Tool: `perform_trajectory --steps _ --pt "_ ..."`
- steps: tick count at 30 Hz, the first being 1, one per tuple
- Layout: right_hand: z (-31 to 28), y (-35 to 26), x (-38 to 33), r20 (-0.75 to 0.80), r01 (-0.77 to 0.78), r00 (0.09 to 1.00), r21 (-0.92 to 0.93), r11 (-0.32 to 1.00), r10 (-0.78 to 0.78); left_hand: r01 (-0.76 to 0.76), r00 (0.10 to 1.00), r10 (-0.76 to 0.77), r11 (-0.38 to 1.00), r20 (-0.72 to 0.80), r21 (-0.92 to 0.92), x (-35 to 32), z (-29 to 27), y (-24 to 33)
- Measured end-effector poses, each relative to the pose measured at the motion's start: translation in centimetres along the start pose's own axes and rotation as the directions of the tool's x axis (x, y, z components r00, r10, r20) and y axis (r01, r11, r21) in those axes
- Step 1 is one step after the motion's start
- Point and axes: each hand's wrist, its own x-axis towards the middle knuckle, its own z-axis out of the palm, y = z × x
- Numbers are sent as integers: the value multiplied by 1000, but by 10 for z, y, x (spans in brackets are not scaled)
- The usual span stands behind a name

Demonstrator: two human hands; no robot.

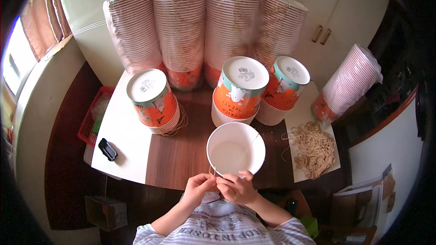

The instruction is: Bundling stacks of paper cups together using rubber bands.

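An open white paper bucket (235,153) stands upright at the near edge of the wooden table (179,156). A thin pale string (251,144) crosses its mouth and runs down to my hands. My left hand (198,188) and my right hand (236,188) meet at the bucket's near rim, fingertips pinched together on the string end. Both forearms in striped sleeves come up from the lower edge.
Upside-down orange-and-white buckets stand in short stacks at left (152,100), centre (238,90) and right (284,87). Tall wrapped stacks (204,27) line the back; another (349,81) leans at right. A heap of strings (313,147) lies right; a small black object (107,149) lies left.
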Motion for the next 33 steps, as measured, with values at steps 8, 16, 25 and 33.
perform_trajectory --steps 8,16,25,33 --pt "-4 3 0 59 85 995 -31 996 -83 71 997 -72 981 0 -180 4 7 2" --pt "-6 8 0 126 221 969 -34 975 -215 46 998 -29 922 48 -384 3 11 -2" --pt "-13 47 -6 184 324 930 -3 946 -318 90 994 -111 856 -11 -508 20 -6 11" --pt "-5 34 -13 111 64 992 8 998 -65 80 991 -108 948 -74 -307 25 2 -10"
